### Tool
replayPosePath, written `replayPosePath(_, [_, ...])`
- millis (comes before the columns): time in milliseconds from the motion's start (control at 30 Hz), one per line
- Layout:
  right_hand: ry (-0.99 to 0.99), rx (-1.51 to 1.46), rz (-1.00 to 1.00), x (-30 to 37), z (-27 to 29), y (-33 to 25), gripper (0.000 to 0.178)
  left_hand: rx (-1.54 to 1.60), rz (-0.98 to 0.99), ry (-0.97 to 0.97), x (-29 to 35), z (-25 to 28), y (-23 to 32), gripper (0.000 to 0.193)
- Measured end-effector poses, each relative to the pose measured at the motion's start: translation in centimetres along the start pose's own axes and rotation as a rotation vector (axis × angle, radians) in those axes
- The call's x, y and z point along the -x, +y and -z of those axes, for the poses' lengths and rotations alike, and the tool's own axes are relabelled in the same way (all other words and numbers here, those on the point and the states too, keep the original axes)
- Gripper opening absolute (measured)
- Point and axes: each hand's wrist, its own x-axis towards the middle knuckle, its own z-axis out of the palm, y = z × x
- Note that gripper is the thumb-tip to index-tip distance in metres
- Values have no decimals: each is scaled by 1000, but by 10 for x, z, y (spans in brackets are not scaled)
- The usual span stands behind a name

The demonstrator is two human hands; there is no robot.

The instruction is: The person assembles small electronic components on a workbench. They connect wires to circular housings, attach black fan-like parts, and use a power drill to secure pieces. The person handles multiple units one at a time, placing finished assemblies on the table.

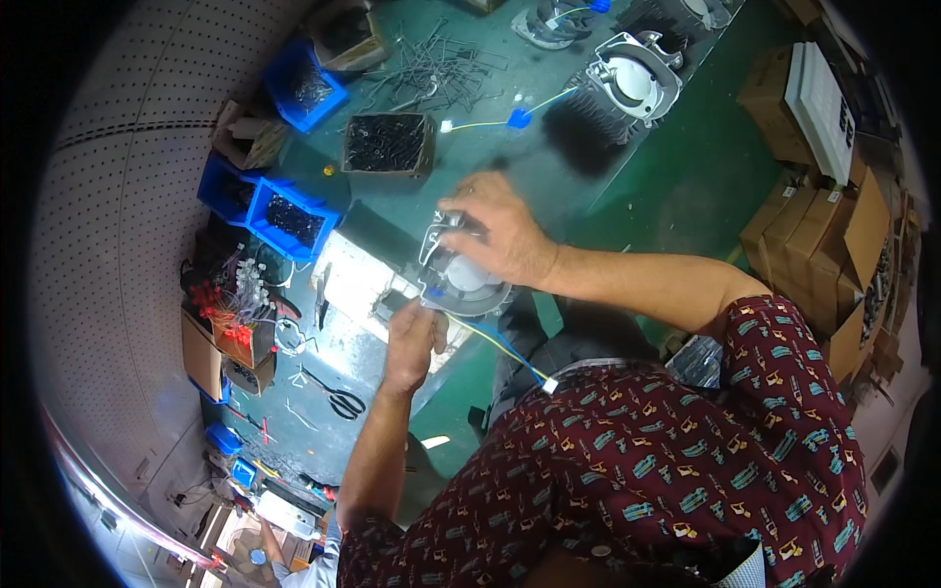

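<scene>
A grey metal housing (472, 277) with a pale round face lies at the table's near edge, partly hidden by my hands. My right hand (502, 233) reaches over its far end, thumb and fingers curled round the bracket there; slight blur softens the fingertips. At the near-left rim my left hand (416, 338) is closed, its fingertips against the housing. Beside that hand, a yellow and a blue wire run out of the housing to a white connector (550, 385), which hangs over my lap.
Left of the housing are a white sheet (361, 284), scissors (343, 400) and blue bins (291, 218) of small parts. Beyond stand a box of dark screws (388, 144), bent wire pieces (436, 69) and another finned housing (632, 83). Cartons (809, 240) are stacked at right.
</scene>
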Motion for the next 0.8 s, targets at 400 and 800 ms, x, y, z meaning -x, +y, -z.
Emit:
replayPosePath(400, [30, -12, 43, 1, -1, 4, 36, 673, 303, -186, 0, 1, -1, 30])
replayPosePath(800, [50, 41, 47, 5, -6, 5, 37, -454, 7, -92, -9, 11, 19, 15])
